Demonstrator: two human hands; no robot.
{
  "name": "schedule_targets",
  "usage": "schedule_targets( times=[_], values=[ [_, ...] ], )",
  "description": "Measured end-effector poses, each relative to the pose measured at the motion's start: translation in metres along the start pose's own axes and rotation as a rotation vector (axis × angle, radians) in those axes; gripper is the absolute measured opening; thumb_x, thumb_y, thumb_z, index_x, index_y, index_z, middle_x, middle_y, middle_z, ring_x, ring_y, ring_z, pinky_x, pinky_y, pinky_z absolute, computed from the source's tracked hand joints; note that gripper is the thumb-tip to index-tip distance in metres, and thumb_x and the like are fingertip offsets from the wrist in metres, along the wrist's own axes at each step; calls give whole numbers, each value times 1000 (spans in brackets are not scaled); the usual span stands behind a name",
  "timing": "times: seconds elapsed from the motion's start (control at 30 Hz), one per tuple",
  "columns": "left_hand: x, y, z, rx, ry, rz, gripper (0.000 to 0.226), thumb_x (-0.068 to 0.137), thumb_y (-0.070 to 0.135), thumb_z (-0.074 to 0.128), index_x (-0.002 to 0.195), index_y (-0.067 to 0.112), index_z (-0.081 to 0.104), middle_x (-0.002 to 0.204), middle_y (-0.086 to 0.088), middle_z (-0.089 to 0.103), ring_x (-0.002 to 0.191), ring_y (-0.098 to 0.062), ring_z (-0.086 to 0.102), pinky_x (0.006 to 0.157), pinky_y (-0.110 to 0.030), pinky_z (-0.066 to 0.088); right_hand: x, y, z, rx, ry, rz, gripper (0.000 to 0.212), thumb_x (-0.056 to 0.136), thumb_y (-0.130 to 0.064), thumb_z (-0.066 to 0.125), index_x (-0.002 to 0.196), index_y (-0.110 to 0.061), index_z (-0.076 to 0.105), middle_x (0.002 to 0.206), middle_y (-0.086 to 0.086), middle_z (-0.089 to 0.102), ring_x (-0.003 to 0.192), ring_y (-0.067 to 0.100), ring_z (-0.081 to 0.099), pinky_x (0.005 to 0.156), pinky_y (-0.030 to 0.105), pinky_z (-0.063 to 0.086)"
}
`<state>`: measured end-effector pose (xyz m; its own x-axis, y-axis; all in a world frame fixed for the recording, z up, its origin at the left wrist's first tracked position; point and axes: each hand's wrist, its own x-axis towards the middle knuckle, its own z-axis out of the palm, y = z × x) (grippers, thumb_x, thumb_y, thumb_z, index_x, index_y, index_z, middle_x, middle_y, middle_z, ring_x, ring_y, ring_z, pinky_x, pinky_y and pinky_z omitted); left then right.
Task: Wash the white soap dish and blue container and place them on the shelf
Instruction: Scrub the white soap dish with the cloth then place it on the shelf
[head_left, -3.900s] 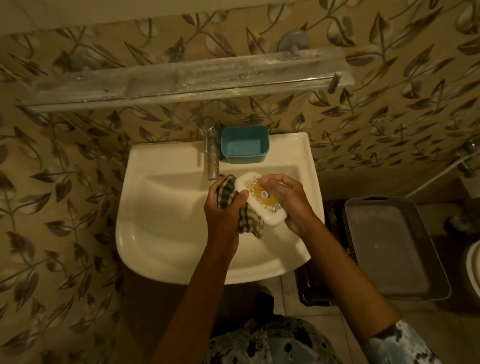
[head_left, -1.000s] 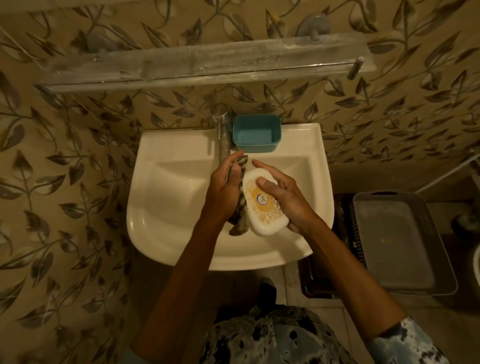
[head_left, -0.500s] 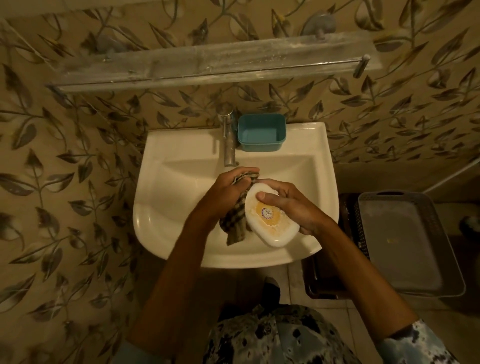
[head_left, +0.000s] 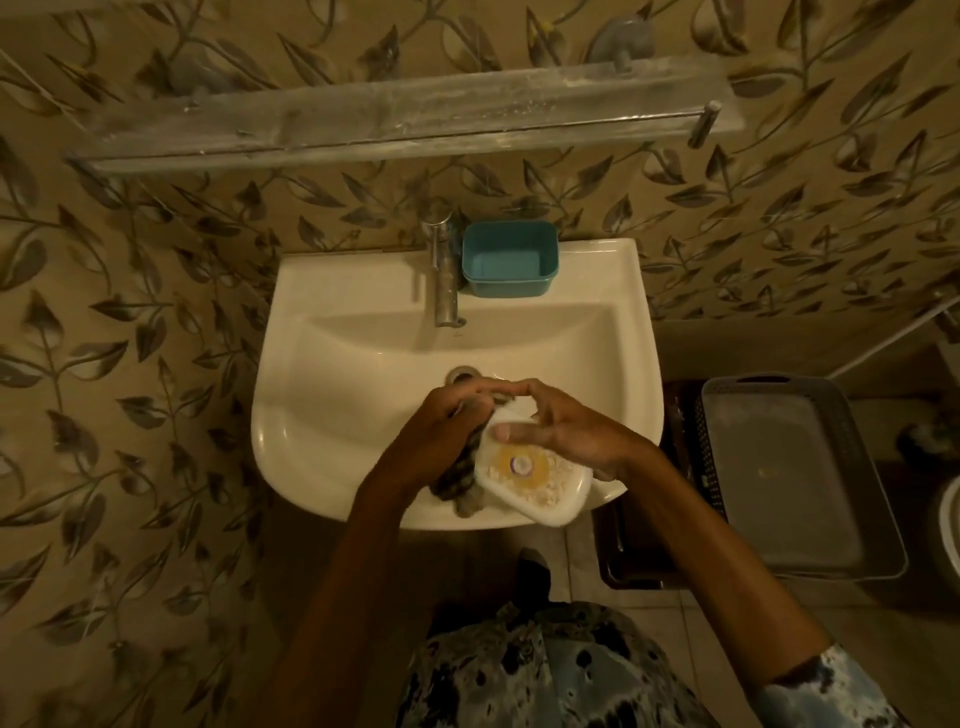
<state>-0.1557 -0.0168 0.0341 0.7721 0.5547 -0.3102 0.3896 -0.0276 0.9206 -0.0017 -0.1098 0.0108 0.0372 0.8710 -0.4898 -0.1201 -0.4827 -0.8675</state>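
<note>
My right hand grips the white soap dish over the front of the white sink, thumb lying across its top. The dish has a yellow round mark and pale residue inside. My left hand presses a dark checked cloth against the dish's left side; most of the cloth is hidden under the hand. The blue container stands empty on the sink's back ledge, just right of the metal tap. A long glass shelf runs along the wall above the sink.
A grey plastic basket sits on the floor to the right of the sink, over a dark crate. The drain shows just beyond my fingers. Leaf-patterned wall surrounds the sink.
Both hands, with dish and cloth, have shifted toward the sink's front edge and a little right. The dish has tilted flatter, and the drain is uncovered.
</note>
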Motion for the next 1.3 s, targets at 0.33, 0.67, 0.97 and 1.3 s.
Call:
schedule_targets(
  times=[0.33,0.67,0.97,1.3],
  values=[
    [1,1,3,-103,123,-16,35,94,34,38,125,29,54,123,5,61,114,-13,58,101,-38,47,6,-4,-13,184,261,-84,68,85,-27,66,144,-21,32,99,-4,66,80,3,70,63,15,53],
    [11,15,8,-9,120,5,30,100,20,38,122,24,57,123,4,60,115,-14,56,104,-41,44,5,5,-11,311,286,-88,44,88,-27,63,128,-11,54,105,12,71,92,23,70,71,27,57],
    [6,1,46,266,406,173,41,98,19,36,138,22,45,143,-10,45,122,-8,46,102,-13,39,9,8,8,1020,70,-55,58,88,-48,47,129,-8,55,124,16,62,112,27,61,99,42,47],
    [-3,-9,62,908,314,339,54,88,22,27,139,24,42,153,-7,32,142,-29,24,113,-53,22,18,17,18,1153,-9,37,60,89,-41,54,138,-8,43,141,18,44,131,33,42,115,47,27]
  ],
)
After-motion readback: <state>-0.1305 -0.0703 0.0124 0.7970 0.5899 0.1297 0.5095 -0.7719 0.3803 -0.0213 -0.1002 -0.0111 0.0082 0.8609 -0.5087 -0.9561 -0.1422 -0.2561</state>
